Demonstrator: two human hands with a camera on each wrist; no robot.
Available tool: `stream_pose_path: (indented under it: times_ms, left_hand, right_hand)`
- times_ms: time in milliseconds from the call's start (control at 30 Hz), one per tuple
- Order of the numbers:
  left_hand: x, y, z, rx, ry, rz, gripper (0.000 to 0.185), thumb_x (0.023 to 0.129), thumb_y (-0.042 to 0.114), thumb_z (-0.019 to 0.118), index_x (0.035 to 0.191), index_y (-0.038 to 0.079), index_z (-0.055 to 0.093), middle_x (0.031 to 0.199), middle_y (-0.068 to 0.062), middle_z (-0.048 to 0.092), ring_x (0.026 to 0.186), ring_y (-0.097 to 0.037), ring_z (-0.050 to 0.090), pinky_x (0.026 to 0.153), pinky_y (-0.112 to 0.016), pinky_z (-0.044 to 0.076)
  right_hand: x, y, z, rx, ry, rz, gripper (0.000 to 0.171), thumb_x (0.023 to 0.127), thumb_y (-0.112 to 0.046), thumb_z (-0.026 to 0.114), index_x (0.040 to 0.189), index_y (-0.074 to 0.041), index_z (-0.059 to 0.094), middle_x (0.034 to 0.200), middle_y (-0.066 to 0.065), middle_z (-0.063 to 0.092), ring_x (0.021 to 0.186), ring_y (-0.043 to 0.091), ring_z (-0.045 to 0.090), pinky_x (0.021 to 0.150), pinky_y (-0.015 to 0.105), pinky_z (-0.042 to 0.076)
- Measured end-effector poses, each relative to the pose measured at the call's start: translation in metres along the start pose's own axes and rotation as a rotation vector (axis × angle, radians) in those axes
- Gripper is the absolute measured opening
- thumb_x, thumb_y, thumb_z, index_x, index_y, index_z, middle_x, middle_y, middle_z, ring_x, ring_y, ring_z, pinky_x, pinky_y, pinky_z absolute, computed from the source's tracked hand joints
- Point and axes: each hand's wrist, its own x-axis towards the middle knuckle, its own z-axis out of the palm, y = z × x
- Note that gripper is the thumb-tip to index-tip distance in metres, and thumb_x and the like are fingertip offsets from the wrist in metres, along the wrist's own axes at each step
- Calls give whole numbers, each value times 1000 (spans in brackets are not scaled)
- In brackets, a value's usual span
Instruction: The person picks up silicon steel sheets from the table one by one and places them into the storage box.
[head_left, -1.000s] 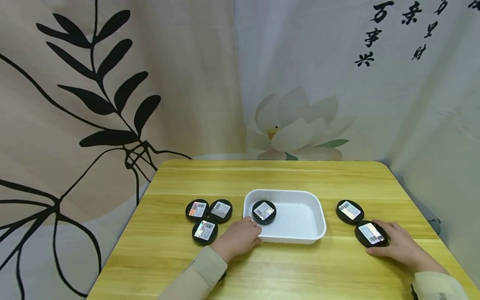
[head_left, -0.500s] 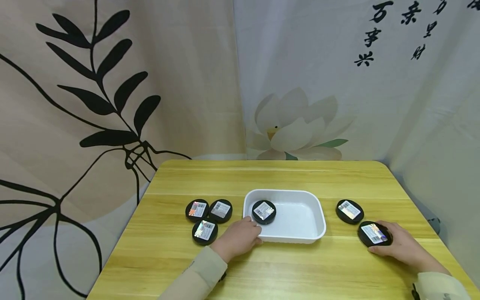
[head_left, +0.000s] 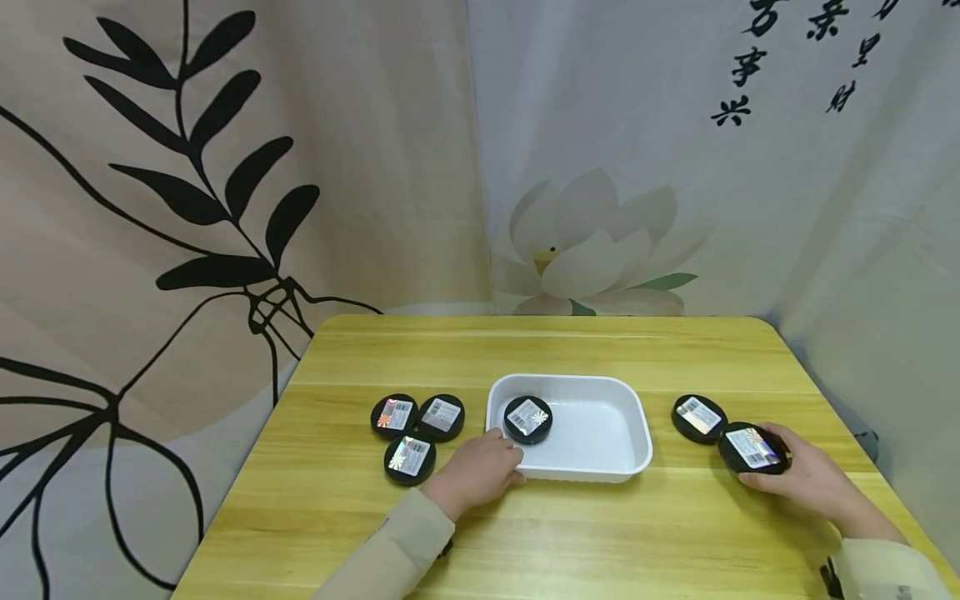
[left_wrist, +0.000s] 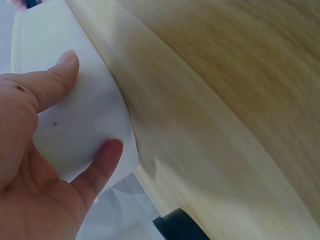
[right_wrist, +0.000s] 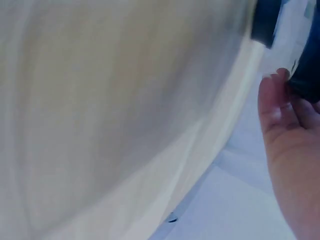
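Black round flat case with a white barcode label (head_left: 753,448): held in the right hand (head_left: 806,478), fingers curled round its near and right edge, tilted slightly, at or just above the yellow wooden table (head_left: 570,358) on its right side. Round, so no long axis; label faces up.

Second black round labelled case (head_left: 699,418): just beside the held one, to its far left, flat on the table.

White rectangular plastic tray (head_left: 638,463): at table centre, well to the left of the held case. One black labelled case (head_left: 528,419) lies in its left end.

Left hand (head_left: 480,475): thumb and fingers pinch the tray's near-left corner.

Three black labelled cases (head_left: 417,427): clustered left of the tray.
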Motion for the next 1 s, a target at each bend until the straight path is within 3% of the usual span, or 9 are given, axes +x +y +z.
stream_pose_path:
  times_ms: [300, 633, 767, 1000]
  left_hand:
    - [0, 0, 1, 4, 2, 2, 26, 94, 42, 68, 83, 20, 63, 89, 9, 69, 84, -13, 55, 72, -26, 48]
    - [0, 0, 1, -1, -4, -5, 26, 94, 42, 68, 81, 20, 62, 88, 9, 68, 84, -12, 54, 71, -26, 48]
    - [-1, 0, 0, -4, -5, -4, 26, 94, 42, 68, 82, 20, 62, 89, 9, 68, 84, -12, 54, 71, -26, 48]
    - [-1, 0, -2, -13, -10, -9, 26, 94, 42, 68, 82, 20, 62, 89, 9, 68, 85, -12, 54, 71, -26, 48]
  right_hand:
    - [-2, -22, -11, 92, 28, -14, 106, 82, -40, 83, 153, 10, 21, 144, 44, 36, 124, 58, 43, 91, 66, 42]
    - [-3, -37, -19, 106, 42, -7, 107, 83, -42, 82, 156, 5, 20, 144, 41, 38, 116, 53, 50, 76, 41, 47]
    - [-1, -42, -21, 102, 42, -2, 107, 82, -44, 82, 156, 4, 21, 144, 39, 38, 116, 52, 52, 75, 38, 46]
    - [2, -51, -24, 110, 30, 17, 109, 84, -50, 79, 159, 0, 17, 147, 39, 35, 121, 54, 47, 82, 54, 49]
